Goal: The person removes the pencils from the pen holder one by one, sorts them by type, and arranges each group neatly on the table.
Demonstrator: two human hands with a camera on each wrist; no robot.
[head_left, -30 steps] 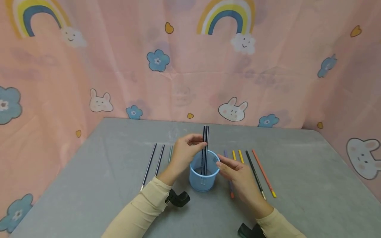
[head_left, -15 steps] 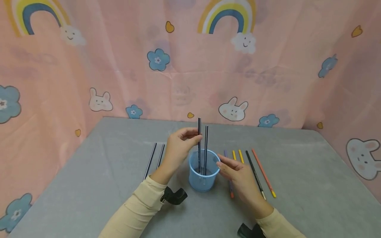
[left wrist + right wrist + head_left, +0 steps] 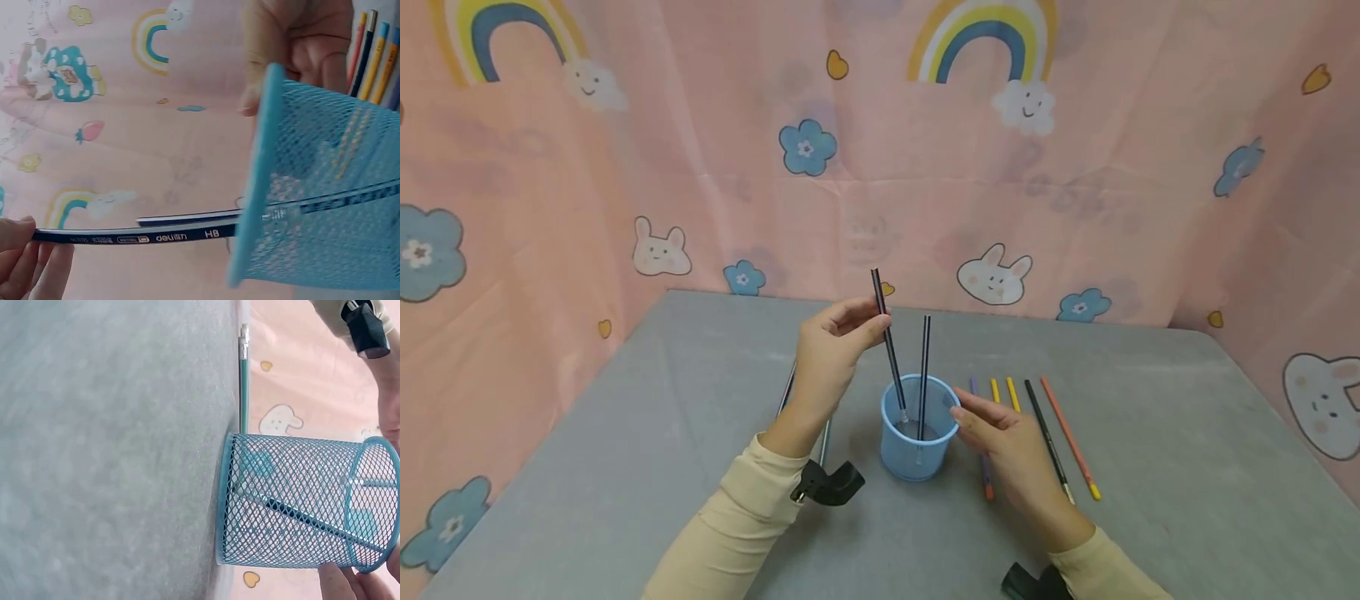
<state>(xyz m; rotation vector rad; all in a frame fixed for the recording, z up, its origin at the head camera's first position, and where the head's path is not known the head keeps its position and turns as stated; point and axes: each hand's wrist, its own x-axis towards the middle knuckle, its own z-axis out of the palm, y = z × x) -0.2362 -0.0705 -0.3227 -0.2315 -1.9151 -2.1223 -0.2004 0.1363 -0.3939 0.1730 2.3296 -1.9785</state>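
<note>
A dark blue pencil with pale stripes [image 3: 889,342] is pinched near its top by my left hand [image 3: 827,358]. It leans, with its lower end inside the light blue mesh pen holder [image 3: 913,460], raised off the bottom. "deli" and "HB" show on its side [image 3: 169,236] in the left wrist view. Another dark striped pencil [image 3: 925,358] stands in the holder, its silver ferrule downward. My right hand [image 3: 1007,442] grips the holder's right side at the rim. Its fingers [image 3: 337,584] press the mesh wall in the right wrist view.
Right of the holder, a purple pencil [image 3: 987,479], two yellow pencils [image 3: 1012,392], a black one [image 3: 1047,437] and an orange one [image 3: 1071,437] lie on the grey table [image 3: 1187,450]. A green pencil [image 3: 244,394] and a dark pencil [image 3: 787,387] lie to the left.
My left hand has moved up and left, drawing its pencil away from the one standing in the holder; the pencil now tilts. The right hand keeps its grip on the rim.
</note>
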